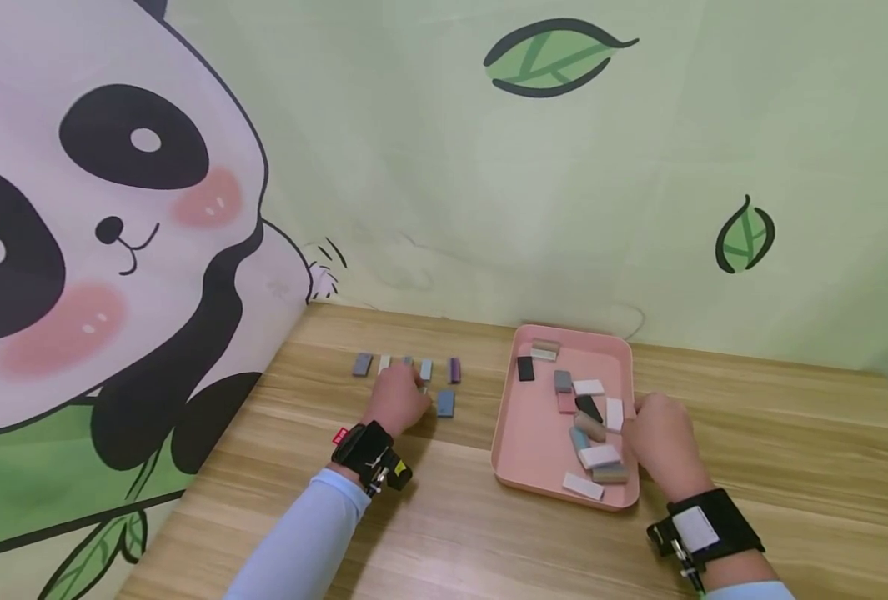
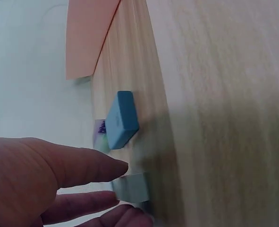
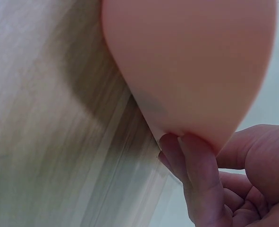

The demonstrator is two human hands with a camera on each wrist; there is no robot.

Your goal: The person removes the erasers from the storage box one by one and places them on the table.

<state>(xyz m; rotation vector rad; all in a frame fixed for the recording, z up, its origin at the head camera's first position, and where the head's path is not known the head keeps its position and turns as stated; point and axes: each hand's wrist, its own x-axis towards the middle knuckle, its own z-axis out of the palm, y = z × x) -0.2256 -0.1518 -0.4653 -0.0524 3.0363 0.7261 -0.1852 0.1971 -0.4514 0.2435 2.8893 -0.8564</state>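
So on the wooden surface (image 1: pixel 444 533), the left hand (image 1: pixel 397 402) sits at a row of small blocks (image 1: pixel 363 364), fingers fairly straight with the tips touching a pale grey block (image 2: pixel 132 187); a blue block (image 1: pixel 445 403) lies just beside it. Further right, the pink tray (image 1: pixel 522 433) holds a jumble of blocks, and the right hand (image 1: pixel 661 442) has its fingers curled on the tray's right rim.
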